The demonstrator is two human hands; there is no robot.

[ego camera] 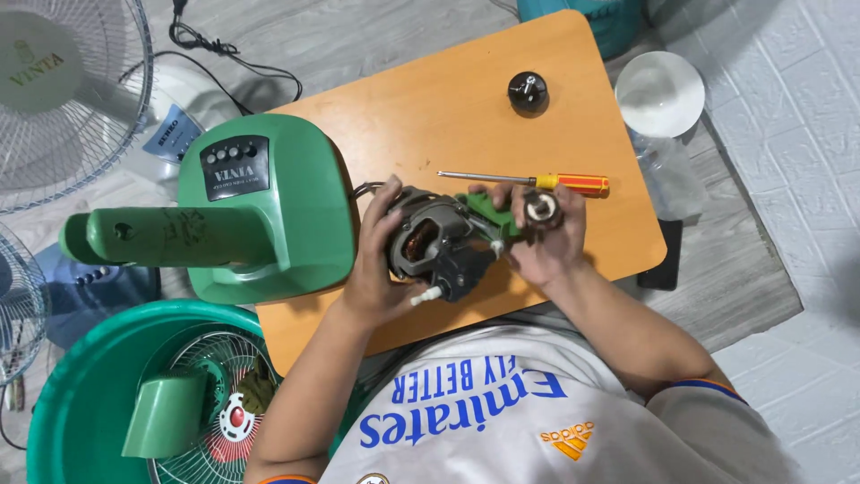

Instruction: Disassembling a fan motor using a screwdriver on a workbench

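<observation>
At the bottom of the frame the person's white printed shirt [502, 421] fills the near edge, both forearms rising from it toward the centre. In the lower left sits a round teal basin [81, 394] holding a fan grille [202, 403] with a red and white hub and a green plastic cover [166, 414].

At the centre of the frame, above the near edge of the orange table [466, 99], both hands hold a fan motor [439, 242] with grey metal housing, copper windings showing inside and a white shaft tip pointing down toward the person. The left hand [376, 260] is clasped around the motor's left end, fingers curled over its top. The right hand [546, 237] grasps the motor's right end, where a green plastic piece [488, 211] and a round dark part [542, 211] sit against the palm and fingers.

Just left of the motor, the green fan base [260, 206] with its dark button panel lies on the table's left edge, its green column [152, 235] stretching toward the left of the frame.

Just beyond the right hand lies a screwdriver [528, 181] with an orange and yellow handle, its shaft pointing left. Farther up the table stands a small black knob [528, 90]. At the upper right, off the table, rests a white bowl [660, 92] on a clear container. At the upper left a white fan guard [63, 99] and a black cable [224, 54] lie on the floor.
</observation>
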